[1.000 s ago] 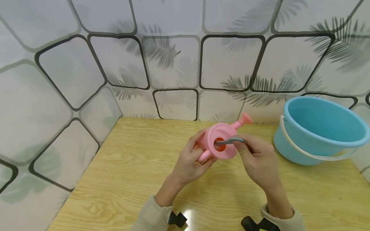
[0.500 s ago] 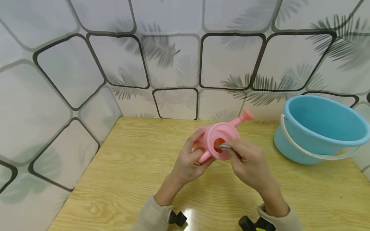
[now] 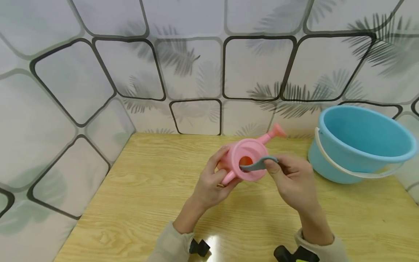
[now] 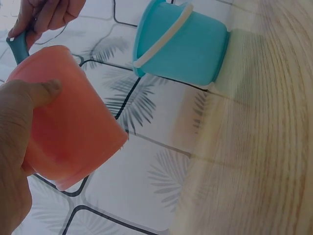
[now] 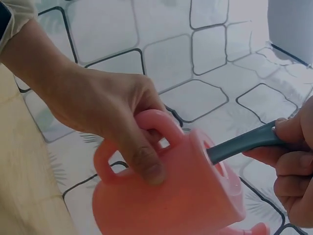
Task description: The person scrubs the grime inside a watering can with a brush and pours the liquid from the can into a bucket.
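In the head view a pink toy watering can (image 3: pixel 252 148) is held tilted above the table, its round opening facing the person and its spout pointing up and right. My left hand (image 3: pixel 209 183) grips it by the handle side, thumb pressed along the body (image 4: pixel 73 117). Between thumb and fingers, my right hand (image 3: pixel 292 182) pinches a blue-grey curved handle (image 3: pixel 258 165). That handle's far end goes into the opening, where reddish orange shows; the end itself is hidden inside. The right wrist view shows the handle (image 5: pixel 244 142) entering at the can's rim.
A light blue bucket (image 3: pixel 347 160) with a white carrying handle stands at the right of the wooden table (image 3: pixel 147 189). A patterned wall covering (image 3: pixel 196 80) rises behind the table and along its left side.
My right hand first moved left, pushing the blue-grey handle deeper into the watering can, then drew back right, so more of the handle shows now. My left hand stays nearly still.
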Tool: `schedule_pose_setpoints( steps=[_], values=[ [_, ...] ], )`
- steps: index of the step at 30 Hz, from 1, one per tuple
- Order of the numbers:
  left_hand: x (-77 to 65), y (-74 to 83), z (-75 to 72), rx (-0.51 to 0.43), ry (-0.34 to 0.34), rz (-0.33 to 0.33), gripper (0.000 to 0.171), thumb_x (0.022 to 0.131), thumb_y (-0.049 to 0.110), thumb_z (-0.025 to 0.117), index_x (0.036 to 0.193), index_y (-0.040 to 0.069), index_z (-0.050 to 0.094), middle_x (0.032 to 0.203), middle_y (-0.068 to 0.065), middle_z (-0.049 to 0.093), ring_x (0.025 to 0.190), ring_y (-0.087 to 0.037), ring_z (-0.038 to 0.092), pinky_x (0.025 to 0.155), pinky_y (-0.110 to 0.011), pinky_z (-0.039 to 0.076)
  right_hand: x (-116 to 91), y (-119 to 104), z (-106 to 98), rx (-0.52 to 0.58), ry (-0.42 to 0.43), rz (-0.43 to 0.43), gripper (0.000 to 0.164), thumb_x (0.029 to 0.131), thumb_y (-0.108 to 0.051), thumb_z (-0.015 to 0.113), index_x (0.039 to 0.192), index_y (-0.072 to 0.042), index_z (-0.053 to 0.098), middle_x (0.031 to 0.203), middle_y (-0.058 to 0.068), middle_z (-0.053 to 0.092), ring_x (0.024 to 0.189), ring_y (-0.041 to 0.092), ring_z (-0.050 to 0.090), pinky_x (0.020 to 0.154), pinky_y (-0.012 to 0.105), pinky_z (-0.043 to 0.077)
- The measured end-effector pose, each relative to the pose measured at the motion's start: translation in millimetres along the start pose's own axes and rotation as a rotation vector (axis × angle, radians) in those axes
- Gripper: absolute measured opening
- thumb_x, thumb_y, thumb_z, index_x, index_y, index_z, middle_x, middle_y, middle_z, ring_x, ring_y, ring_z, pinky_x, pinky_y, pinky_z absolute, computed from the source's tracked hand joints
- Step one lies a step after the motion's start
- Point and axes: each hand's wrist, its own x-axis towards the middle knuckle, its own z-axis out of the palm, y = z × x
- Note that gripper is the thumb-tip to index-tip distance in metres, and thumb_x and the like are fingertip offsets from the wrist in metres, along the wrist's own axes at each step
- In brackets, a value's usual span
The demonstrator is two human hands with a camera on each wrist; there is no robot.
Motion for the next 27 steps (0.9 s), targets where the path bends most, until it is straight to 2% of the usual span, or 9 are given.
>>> schedule_pose_setpoints(
  steps=[4,10,12,16,18,22,25,27],
  values=[
    [-1.1,-1.3,-1.9,-0.029,0.021,-0.028,0.033,0.089,0.017,0.075,0.064,0.007,0.056,0.132,-0.034,0.051,0.12,-0.041,0.058,0.094,-0.041,0.055,-0.8,1.4,6.7,0.01,-0.056,0.079,0.008,0.09,0.009,0.065,0.09,0.004,0.072,0.054,-0.002,0.04,0.044,0.007,0.029,0.038,0.022,0.024],
    [-1.0,-3.7,-0.9,-0.061,-0.008,-0.048,0.034,0.086,0.014,0.078,0.063,0.007,0.054,0.133,-0.034,0.051,0.121,-0.041,0.057,0.096,-0.043,0.053,-0.9,-0.8,0.7,0.155,0.072,0.038,0.008,0.09,0.01,0.064,0.086,0.008,0.071,0.055,0.0,0.04,0.045,0.007,0.028,0.038,0.022,0.02],
    [-1.8,-4.0,0.2,-0.06,-0.018,-0.054,0.034,0.084,0.012,0.08,0.064,0.007,0.054,0.132,-0.034,0.051,0.121,-0.041,0.057,0.097,-0.042,0.053,-2.4,-0.7,1.3,0.127,0.083,0.048,0.007,0.09,0.009,0.066,0.087,0.007,0.072,0.054,0.0,0.041,0.044,0.007,0.028,0.037,0.021,0.02],
    [-2.5,-3.2,-0.2,-0.044,-0.016,-0.059,0.031,0.081,0.012,0.082,0.065,0.006,0.056,0.132,-0.033,0.052,0.12,-0.04,0.058,0.095,-0.04,0.054,-3.6,0.7,11.8,0.016,0.02,0.089,0.008,0.089,0.008,0.067,0.09,0.004,0.073,0.057,-0.001,0.047,0.043,0.006,0.03,0.038,0.021,0.024],
    [-2.4,-2.8,-0.2,-0.041,-0.006,-0.064,0.031,0.082,0.013,0.082,0.064,0.006,0.057,0.132,-0.033,0.053,0.12,-0.04,0.058,0.093,-0.039,0.055,-4.4,1.0,14.9,-0.005,-0.005,0.108,0.009,0.089,0.008,0.067,0.092,0.003,0.074,0.058,-0.002,0.049,0.044,0.007,0.029,0.038,0.022,0.024],
    [-1.8,-3.2,-1.3,-0.051,-0.005,-0.078,0.032,0.084,0.014,0.08,0.064,0.007,0.056,0.132,-0.032,0.053,0.12,-0.04,0.058,0.094,-0.041,0.055,-3.8,-3.1,9.8,0.052,0.064,0.061,0.007,0.09,0.009,0.065,0.087,0.007,0.071,0.053,-0.002,0.042,0.042,0.006,0.028,0.036,0.021,0.021],
    [-0.5,-3.2,-2.1,-0.055,-0.013,-0.08,0.033,0.083,0.013,0.081,0.063,0.007,0.055,0.133,-0.032,0.053,0.121,-0.04,0.058,0.096,-0.042,0.054,-2.7,-5.7,5.8,0.048,0.124,0.036,0.009,0.089,0.011,0.065,0.083,0.008,0.07,0.051,-0.001,0.038,0.041,0.006,0.028,0.035,0.02,0.019],
    [0.7,-2.2,-1.9,-0.053,-0.012,-0.072,0.034,0.081,0.013,0.082,0.063,0.007,0.055,0.132,-0.032,0.053,0.12,-0.04,0.058,0.096,-0.041,0.054,-3.2,-4.5,8.6,0.028,0.099,0.072,0.008,0.089,0.01,0.066,0.085,0.007,0.072,0.052,-0.001,0.041,0.042,0.006,0.028,0.036,0.021,0.021]
  ],
)
